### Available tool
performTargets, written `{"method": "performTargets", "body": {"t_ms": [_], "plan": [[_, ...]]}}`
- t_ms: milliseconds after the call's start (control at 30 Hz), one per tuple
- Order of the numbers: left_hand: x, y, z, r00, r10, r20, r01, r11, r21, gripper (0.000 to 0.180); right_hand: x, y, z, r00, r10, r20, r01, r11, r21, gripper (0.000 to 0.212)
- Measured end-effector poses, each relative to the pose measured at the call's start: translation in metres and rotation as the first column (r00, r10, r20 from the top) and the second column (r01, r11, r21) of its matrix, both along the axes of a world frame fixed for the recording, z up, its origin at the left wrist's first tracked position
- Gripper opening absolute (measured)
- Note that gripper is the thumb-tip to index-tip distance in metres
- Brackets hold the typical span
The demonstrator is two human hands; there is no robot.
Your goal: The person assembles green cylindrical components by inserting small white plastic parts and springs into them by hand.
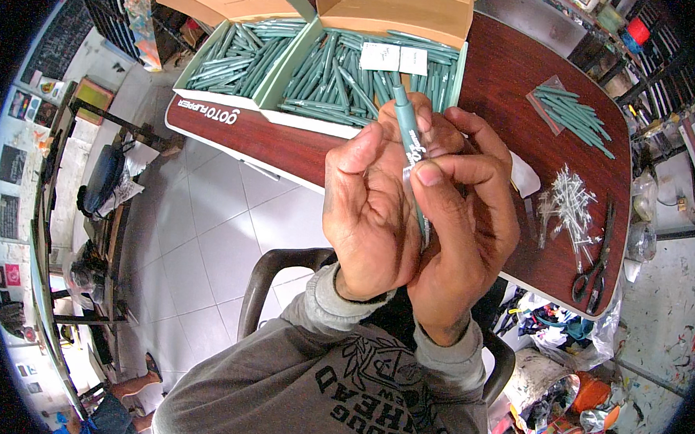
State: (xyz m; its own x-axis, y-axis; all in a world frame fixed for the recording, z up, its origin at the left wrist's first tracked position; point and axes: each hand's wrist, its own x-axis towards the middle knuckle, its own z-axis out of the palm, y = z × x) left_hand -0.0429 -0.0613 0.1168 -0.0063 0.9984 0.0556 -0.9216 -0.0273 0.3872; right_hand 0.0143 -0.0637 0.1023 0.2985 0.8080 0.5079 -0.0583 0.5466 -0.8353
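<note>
A teal pen-shaped stick (404, 114) with pale printing stands slanted between my two hands, its narrower end pointing away from me. My left hand (371, 218) is turned palm up, its thumb apart and its fingers curled behind the stick. From the right, my right hand (470, 208) pinches the stick's middle between thumb and fingers. The stick's lower end runs down between both palms and is partly hidden. Just beyond my hands, two open cardboard boxes (313, 122) hold many similar teal sticks. Two white paper slips (380, 57) lie on them.
On the dark red table (496, 75), more teal sticks (577, 119) lie on a clear bag at the right. Nearer are a pile of thin white pieces (572, 209) and black scissors (590, 283). A chair (258, 299) surrounds me; another person's leg (130, 386) shows lower left.
</note>
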Motion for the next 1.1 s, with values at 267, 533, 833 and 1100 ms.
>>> {"method": "performTargets", "body": {"t_ms": [267,533,833,1100], "plan": [[-0.002,0.001,-0.006,1.0,-0.013,-0.011,0.014,0.996,0.086,0.038,0.003,0.001,-0.007,1.0,0.008,0.004,-0.008,1.0,0.027,0.014],[-0.002,0.004,-0.017,0.995,0.069,-0.067,-0.055,0.98,0.192,0.042,0.003,0.0,-0.007,1.0,-0.009,-0.006,0.009,1.0,0.018,0.014],[0.0,0.008,-0.022,0.993,0.079,-0.088,-0.058,0.976,0.211,0.034,0.004,0.003,-0.014,0.999,-0.004,0.046,0.003,1.0,0.03,0.015],[-0.002,0.004,-0.012,0.91,0.252,-0.329,-0.17,0.951,0.258,0.029,0.004,0.002,-0.013,0.997,0.031,0.068,-0.035,0.998,0.06,0.014]]}}
